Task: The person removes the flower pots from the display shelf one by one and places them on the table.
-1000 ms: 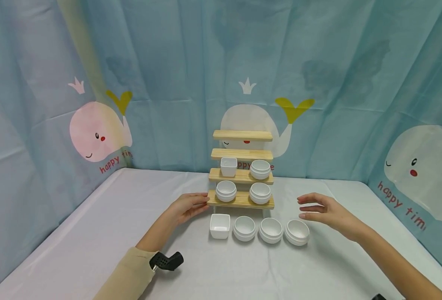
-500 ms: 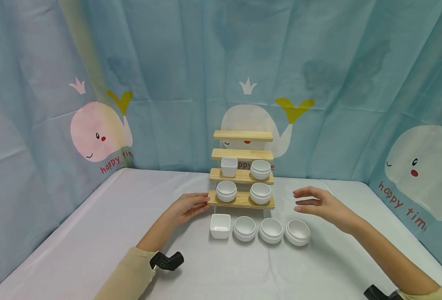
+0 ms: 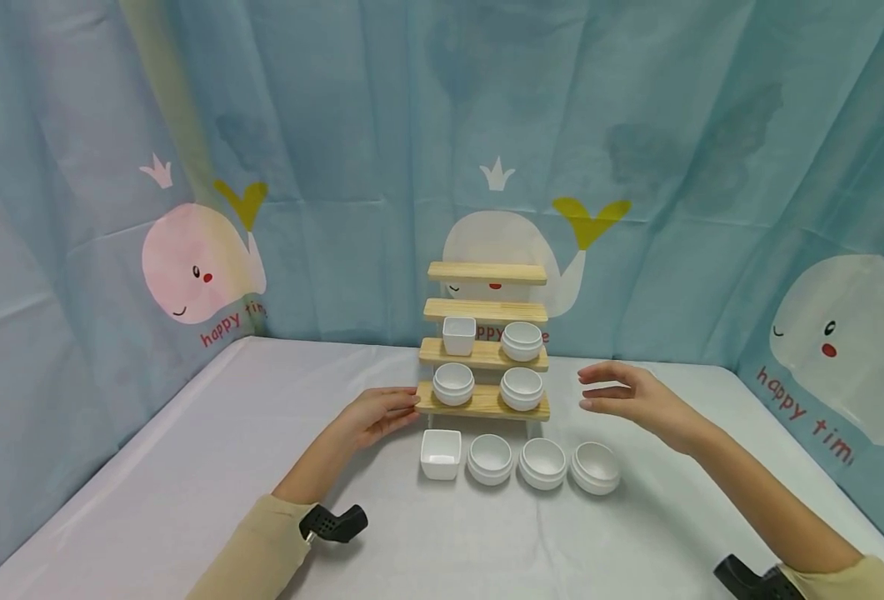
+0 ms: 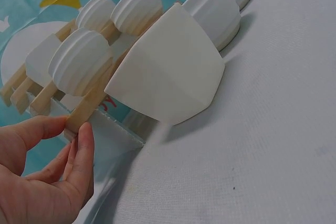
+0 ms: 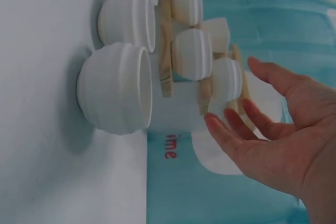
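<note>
A stepped wooden shelf stand (image 3: 486,356) stands at the back of the table. My left hand (image 3: 376,415) pinches the left end of its lowest board (image 4: 88,106) between thumb and fingers. Two round white bowls (image 3: 452,384) sit on that board. One step up are a square white bowl (image 3: 459,336) and a round bowl (image 3: 521,342). In front stand a square bowl (image 3: 441,455) and three round bowls (image 3: 542,463) in a row. My right hand (image 3: 640,402) hovers right of the stand, fingers loosely bent and apart, holding nothing.
The two upper boards (image 3: 486,272) of the stand rise behind the bowls. A white cloth (image 3: 382,533) covers the table. Blue curtains (image 3: 337,267) printed with whales hang close behind and at both sides.
My right hand has moved left and away from me, nearer to the stand. The left hand keeps its pinch on the board, and the bowls stay in place.
</note>
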Motion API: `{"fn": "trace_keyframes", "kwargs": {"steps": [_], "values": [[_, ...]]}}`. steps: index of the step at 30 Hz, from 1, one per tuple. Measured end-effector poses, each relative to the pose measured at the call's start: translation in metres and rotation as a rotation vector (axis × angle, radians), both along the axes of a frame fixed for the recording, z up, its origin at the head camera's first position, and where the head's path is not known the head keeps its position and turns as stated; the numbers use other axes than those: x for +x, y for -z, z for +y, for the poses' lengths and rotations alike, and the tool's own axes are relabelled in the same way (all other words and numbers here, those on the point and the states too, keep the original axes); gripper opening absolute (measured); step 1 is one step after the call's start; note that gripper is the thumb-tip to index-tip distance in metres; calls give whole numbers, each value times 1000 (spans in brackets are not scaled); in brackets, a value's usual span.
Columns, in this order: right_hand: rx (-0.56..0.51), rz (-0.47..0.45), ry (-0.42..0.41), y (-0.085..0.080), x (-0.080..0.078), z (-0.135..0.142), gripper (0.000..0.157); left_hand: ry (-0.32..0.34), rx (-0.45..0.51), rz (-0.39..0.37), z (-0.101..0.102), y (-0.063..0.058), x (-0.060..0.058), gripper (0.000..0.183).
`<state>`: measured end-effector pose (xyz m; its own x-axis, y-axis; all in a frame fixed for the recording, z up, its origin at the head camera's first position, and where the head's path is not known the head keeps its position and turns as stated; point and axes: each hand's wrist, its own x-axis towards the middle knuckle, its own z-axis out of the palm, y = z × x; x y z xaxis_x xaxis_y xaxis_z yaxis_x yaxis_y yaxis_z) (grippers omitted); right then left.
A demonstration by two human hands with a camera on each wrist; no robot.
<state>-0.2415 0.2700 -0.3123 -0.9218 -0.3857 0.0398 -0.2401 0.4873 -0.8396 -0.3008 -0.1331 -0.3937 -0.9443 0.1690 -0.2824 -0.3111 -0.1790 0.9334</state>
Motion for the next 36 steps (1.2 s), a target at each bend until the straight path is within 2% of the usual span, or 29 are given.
{"fn": "trace_keyframes", "kwargs": {"steps": [6,21,30,36], "values": [[-1,0,26,-8,-3,-5,61,17,3,10,0,-1,1,49],[-35,6,43,-25,-13,-24,60,2,6,3,0,0,1,48],[-61,24,16,-35,-19,-41,58,33,0,24,-3,-1,1,49],[-78,22,4,-39,-21,-46,56,34,9,12,-3,-4,-1,50]]}}
